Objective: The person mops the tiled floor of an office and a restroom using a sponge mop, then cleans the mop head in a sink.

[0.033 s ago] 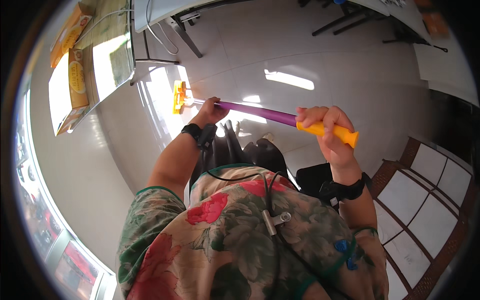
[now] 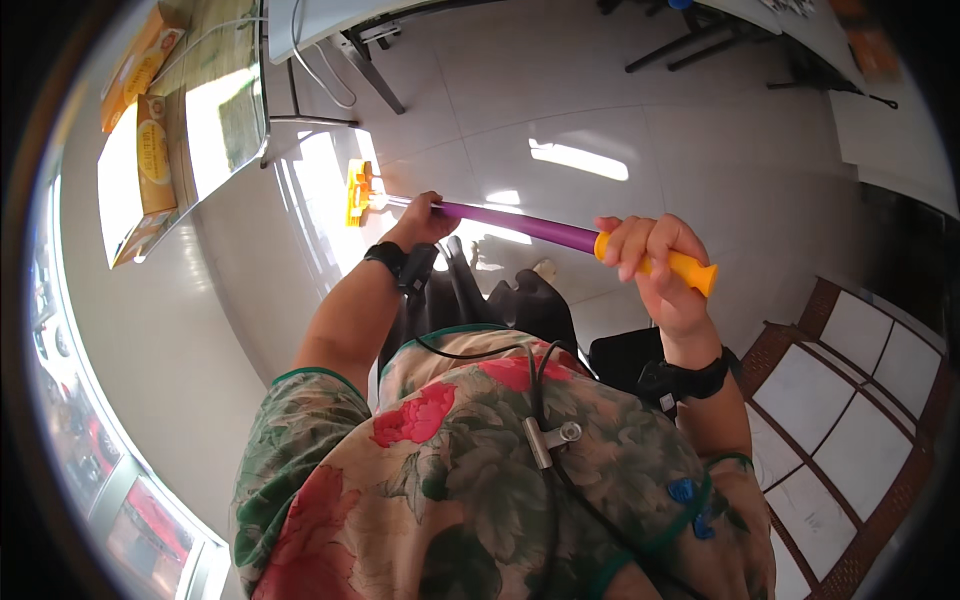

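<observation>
An orange box on the table has pale writing on its side. Another orange box on the table has writing too small to read.

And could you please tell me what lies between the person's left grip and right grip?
In the head view, a straight purple pole runs from the left grip to the yellow flared-end handle in the right grip.

Purple pole, yellow grip, seemingly yellow mop head.
</observation>
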Motion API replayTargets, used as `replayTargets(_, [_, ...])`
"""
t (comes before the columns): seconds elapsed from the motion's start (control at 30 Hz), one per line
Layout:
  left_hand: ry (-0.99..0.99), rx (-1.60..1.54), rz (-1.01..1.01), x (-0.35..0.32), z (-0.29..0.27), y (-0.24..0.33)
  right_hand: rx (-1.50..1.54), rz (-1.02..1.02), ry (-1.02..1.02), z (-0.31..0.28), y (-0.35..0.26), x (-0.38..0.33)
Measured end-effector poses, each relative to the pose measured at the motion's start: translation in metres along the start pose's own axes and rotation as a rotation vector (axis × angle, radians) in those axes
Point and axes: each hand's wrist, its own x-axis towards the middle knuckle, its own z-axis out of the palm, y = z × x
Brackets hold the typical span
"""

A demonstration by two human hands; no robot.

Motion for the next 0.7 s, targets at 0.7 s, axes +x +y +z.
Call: replayTargets(0.7, [-0.216, 0.417, -0.162, 0.222, 0.438, -0.249, -0.364, 0.084, 0.024, -0.411, -0.262, -0.023])
